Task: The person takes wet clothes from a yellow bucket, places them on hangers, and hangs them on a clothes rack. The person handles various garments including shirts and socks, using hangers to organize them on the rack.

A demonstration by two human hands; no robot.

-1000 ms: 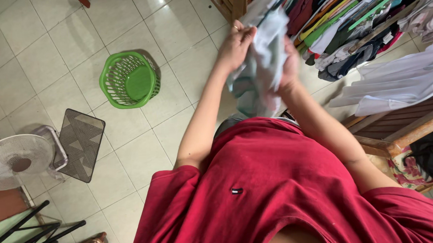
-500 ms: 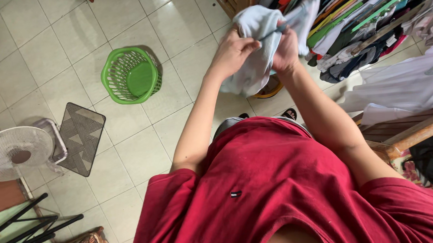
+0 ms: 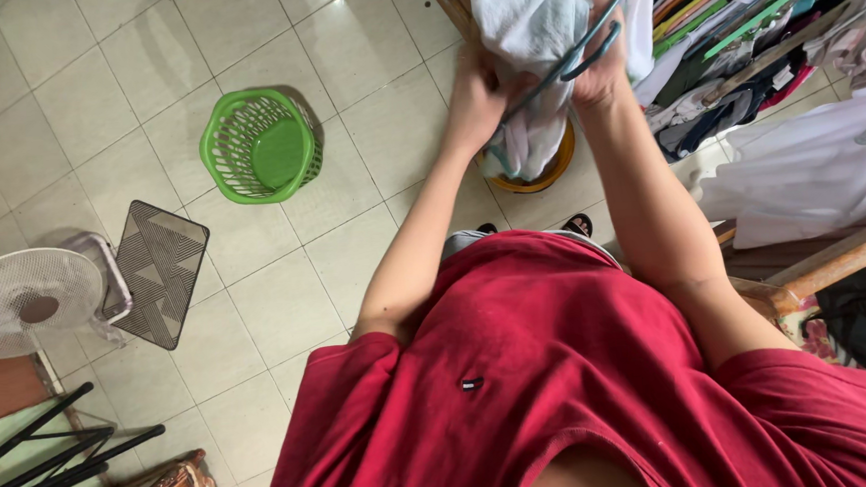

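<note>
Both hands were up high: the left hand [image 3: 474,96] bunched tight in the pale cloth [image 3: 530,27], the right hand [image 3: 603,68] clamped on a dark hanger [image 3: 581,49] threaded into it, just left of the packed clothes rack [image 3: 740,24]. The cloth hung over a yellow basin [image 3: 549,171] below the hands, the green basket [image 3: 260,146] well off to their left. Risk, as I judged it: the hook could snag the bunched fabric, or the cloth could slide off to the floor.
</note>
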